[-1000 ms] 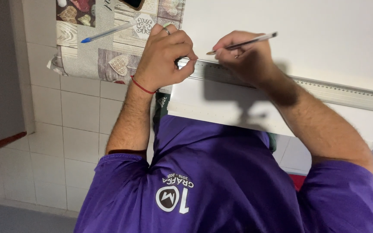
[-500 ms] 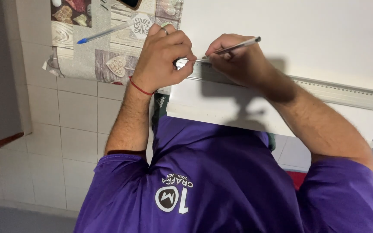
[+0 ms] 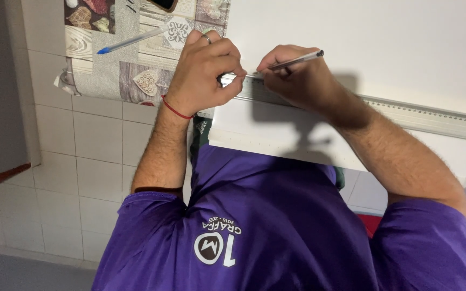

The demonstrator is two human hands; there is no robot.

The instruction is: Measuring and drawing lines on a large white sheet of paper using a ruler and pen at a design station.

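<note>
1. A blue-capped pen (image 3: 131, 41) is seen lying loose at the far left on a patterned cloth (image 3: 90, 70) — glossy, printed with hearts and wood grain, its edge draped over the table side above pale square floor tiles (image 3: 98, 161).
2. The left hand (image 3: 206, 73) is curled narrow, fingertips pinched down on the near end of the ruler (image 3: 405, 113); a thin red cord is worn at the wrist and a ring on one finger. Nothing is gripped in it; the ruler is only pressed flat.
3. The ruler — a long, straight metal strip, dull grey with fine graduation marks — is laid across a white sheet (image 3: 378, 48) and runs from the hands away to the right edge of the view.
4. The right hand (image 3: 292, 75) is closed on a slim pen (image 3: 296, 60), clear-barrelled with a dark end, held just beside the left fingertips at the ruler's far edge. The tip is hidden by the fingers, so contact with the sheet cannot be told.
5. The sheet is matte, smooth and stiff-looking, and overhangs the table edge toward the body.
6. As a judgement: the ruler is placed and steadied, and marking seems to be at its start, since no drawn line can be made out along the ruler's length to the right.
</note>
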